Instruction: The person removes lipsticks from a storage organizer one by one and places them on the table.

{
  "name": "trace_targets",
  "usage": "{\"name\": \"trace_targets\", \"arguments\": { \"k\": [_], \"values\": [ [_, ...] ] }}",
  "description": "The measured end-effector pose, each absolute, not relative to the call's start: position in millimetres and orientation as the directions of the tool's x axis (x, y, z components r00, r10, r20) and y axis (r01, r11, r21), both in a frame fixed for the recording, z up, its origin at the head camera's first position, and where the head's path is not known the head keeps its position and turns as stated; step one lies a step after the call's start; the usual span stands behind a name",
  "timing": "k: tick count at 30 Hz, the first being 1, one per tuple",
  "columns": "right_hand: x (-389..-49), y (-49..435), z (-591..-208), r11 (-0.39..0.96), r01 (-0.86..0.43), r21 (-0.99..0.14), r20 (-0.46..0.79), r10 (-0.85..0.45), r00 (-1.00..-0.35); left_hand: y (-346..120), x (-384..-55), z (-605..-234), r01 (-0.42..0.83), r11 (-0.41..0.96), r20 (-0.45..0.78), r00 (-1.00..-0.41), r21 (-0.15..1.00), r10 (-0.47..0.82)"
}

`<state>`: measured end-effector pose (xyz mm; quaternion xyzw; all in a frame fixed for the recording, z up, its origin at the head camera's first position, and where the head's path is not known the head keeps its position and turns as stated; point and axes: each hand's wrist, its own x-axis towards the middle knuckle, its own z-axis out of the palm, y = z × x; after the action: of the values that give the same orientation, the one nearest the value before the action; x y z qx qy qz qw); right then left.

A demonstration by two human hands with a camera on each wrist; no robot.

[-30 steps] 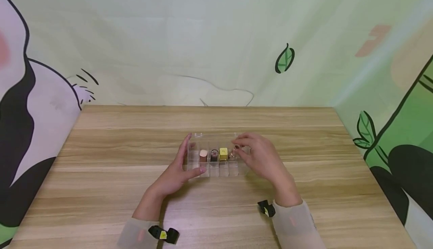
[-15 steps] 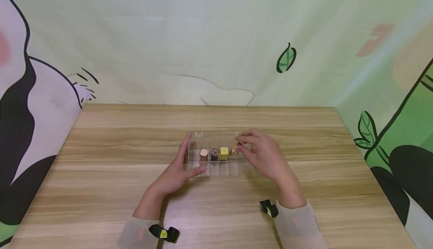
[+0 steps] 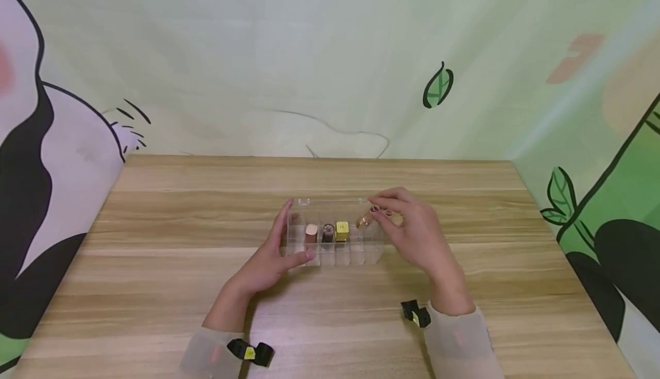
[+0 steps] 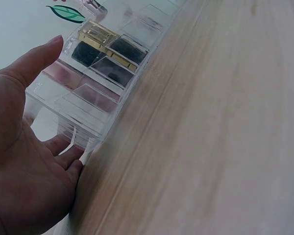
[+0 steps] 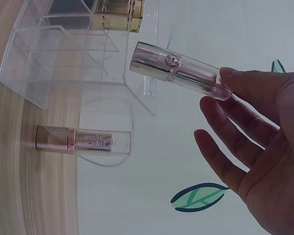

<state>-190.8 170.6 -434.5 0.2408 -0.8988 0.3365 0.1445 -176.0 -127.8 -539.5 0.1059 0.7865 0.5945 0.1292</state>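
A clear plastic lipstick organizer (image 3: 356,256) with several compartments stands on the table. My left hand (image 3: 268,261) grips its left end, thumb over the front and fingers at the far side. My right hand (image 3: 415,227) pinches a lipstick (image 5: 176,71) by its clear cap, thumb against fingertips. That tube, with a shiny pinkish-gold base, is tilted above the organizer's right part. Within the compartments sit a brown lipstick with a pale top (image 3: 311,233), a dark one (image 3: 327,233) and a yellow-gold one (image 3: 342,231).
Another clear-capped lipstick (image 5: 83,140) stands upright on the table beside the organizer's right end, mostly behind my right hand in the head view. The wooden table (image 3: 206,213) meets a printed cloth backdrop (image 3: 232,81) at its far edge.
My right hand has moved up and to the right, drawing the lipstick out of its compartment and tilting it. My left hand stays on the organizer's left end.
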Motion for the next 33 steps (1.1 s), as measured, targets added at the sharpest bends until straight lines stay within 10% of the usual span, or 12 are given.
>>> {"name": "trace_targets", "arguments": {
  "k": [33],
  "values": [
    [-195.5,177.2,-434.7,0.623,-0.575,-0.530,0.547,-0.267,-0.794,-127.7,-176.9,-540.5,0.006,0.260,-0.081,-0.943,0.966,0.322]
  ]
}}
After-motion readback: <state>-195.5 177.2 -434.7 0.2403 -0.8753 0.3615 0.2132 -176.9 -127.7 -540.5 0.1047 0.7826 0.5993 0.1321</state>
